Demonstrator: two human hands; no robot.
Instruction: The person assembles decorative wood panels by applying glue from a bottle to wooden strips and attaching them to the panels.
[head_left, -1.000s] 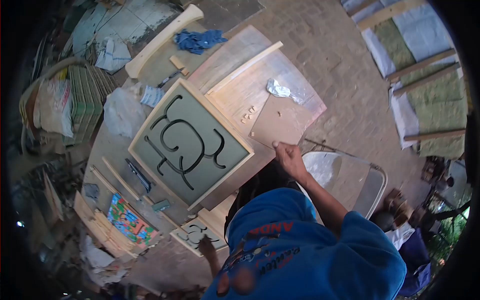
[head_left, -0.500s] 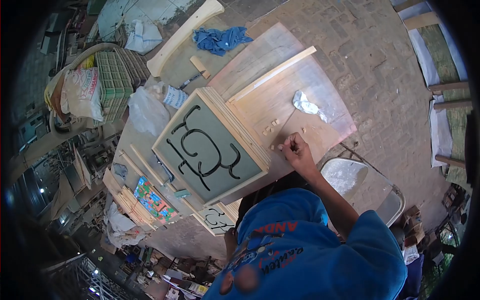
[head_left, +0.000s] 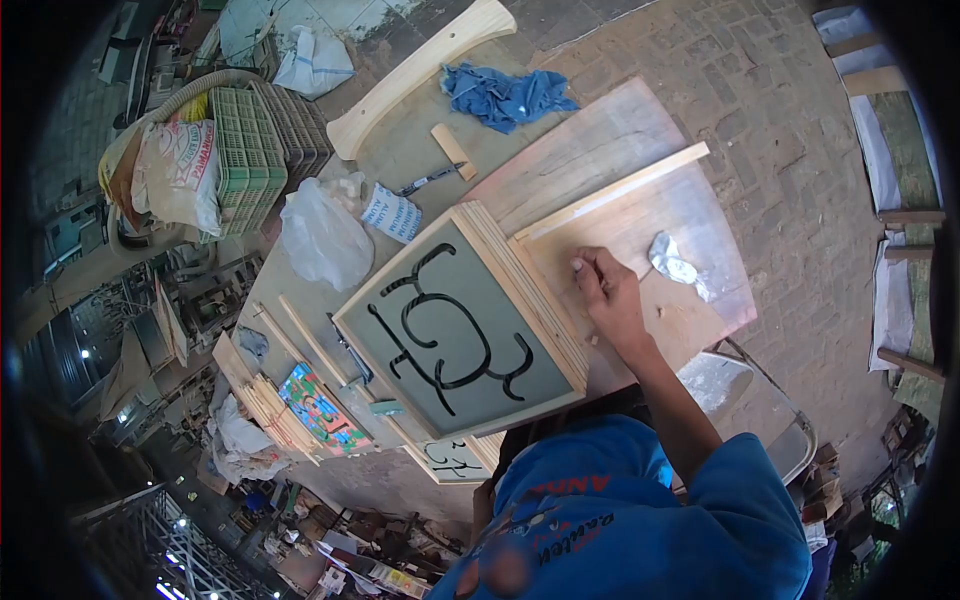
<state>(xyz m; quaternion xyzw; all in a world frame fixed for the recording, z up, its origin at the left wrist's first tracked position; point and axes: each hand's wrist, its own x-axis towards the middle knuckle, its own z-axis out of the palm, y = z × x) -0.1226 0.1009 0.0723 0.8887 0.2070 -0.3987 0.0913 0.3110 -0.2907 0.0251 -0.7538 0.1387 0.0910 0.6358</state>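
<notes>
My right hand [head_left: 612,298] is over the pinkish board, its fingers curled and pinched together. Whatever they hold, if anything, is hidden. A small wood chip [head_left: 593,340] lies just below it. To its left stands a stack of wood-framed panels; the top panel [head_left: 420,350] is grey-green with black curved lettering. Right of the hand sits a crumpled silvery packet [head_left: 672,262]. My left hand [head_left: 482,503] shows only as a sliver beside my shirt, near a lower lettered panel [head_left: 455,462]; its fingers are hidden.
A long wood strip [head_left: 620,190] lies across the board [head_left: 725,225]. Farther off are a blue cloth [head_left: 505,95], a marker [head_left: 430,180], a labelled can [head_left: 392,213], a plastic bag [head_left: 322,235] and a curved wooden piece [head_left: 425,75]. A metal chair [head_left: 715,380] stands at right.
My right hand has moved up and inward across the board, covering the spot where several small wood pieces lay. The whole view has shifted slightly.
</notes>
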